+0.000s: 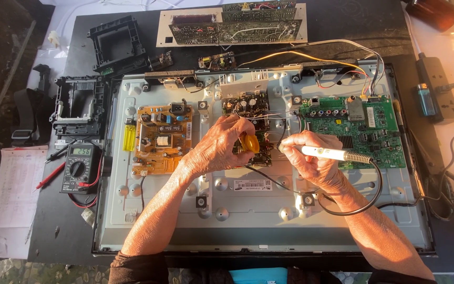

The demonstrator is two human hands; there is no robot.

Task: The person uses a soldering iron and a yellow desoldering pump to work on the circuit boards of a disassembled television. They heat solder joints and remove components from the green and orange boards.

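Note:
My left hand (219,144) grips a tool with a yellow-orange handle (250,143) over the small dark circuit board (248,108) in the middle of an opened flat-screen chassis (248,210). My right hand (311,158) holds a white pen-shaped soldering iron (328,153) with its tip pointing left toward that board. A black cord (361,202) loops from the iron's rear across the metal back panel. The tool tips are hidden by my fingers.
An orange power board (161,138) lies left of my hands and a green main board (361,126) right. A multimeter (80,167) with red and black leads sits at left beside papers (19,189). Black plastic frames (114,44), another board panel (235,23) and a power strip (437,89) surround the chassis.

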